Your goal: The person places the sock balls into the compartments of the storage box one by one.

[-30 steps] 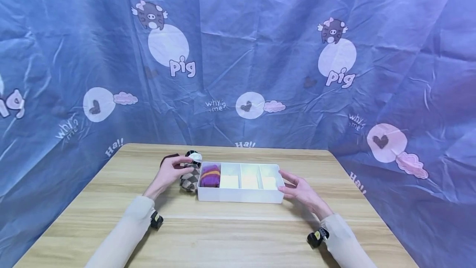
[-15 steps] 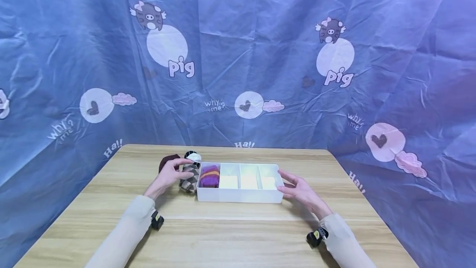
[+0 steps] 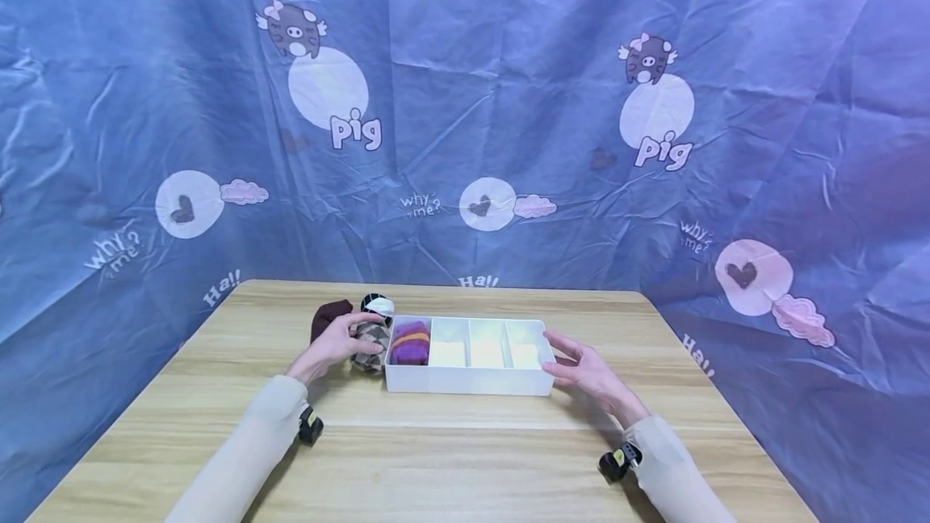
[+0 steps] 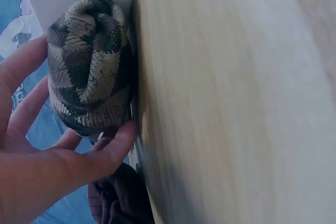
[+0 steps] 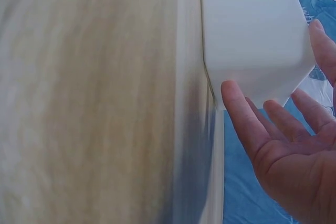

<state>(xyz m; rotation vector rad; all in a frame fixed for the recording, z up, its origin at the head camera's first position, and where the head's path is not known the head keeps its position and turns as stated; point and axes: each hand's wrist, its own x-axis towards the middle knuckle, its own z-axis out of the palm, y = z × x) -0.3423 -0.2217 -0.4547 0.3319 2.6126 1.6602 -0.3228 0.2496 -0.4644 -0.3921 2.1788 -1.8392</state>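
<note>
My left hand (image 3: 337, 343) is at a rolled checkered sock (image 4: 89, 66), brown, beige and dark green, beside the left end of the white divided box (image 3: 468, 380). In the left wrist view its fingers lie along one side of the roll and the thumb touches the lower end. My right hand (image 3: 592, 374) holds the box's right end, thumb on the near corner and fingers reaching around to the far one. A purple rolled sock (image 3: 410, 345) with an orange stripe fills the leftmost compartment.
Behind the left hand lie a dark maroon rolled sock (image 3: 330, 317) and a black-and-white one (image 3: 378, 307), partly hidden. The remaining compartments (image 3: 488, 353) show bare white floors. A blue printed curtain (image 3: 465, 103) hangs behind the wooden table (image 3: 465, 458).
The left hand has shifted slightly right and closer around the checkered sock, its thumb now nearer the roll. The right hand and box stay in place.
</note>
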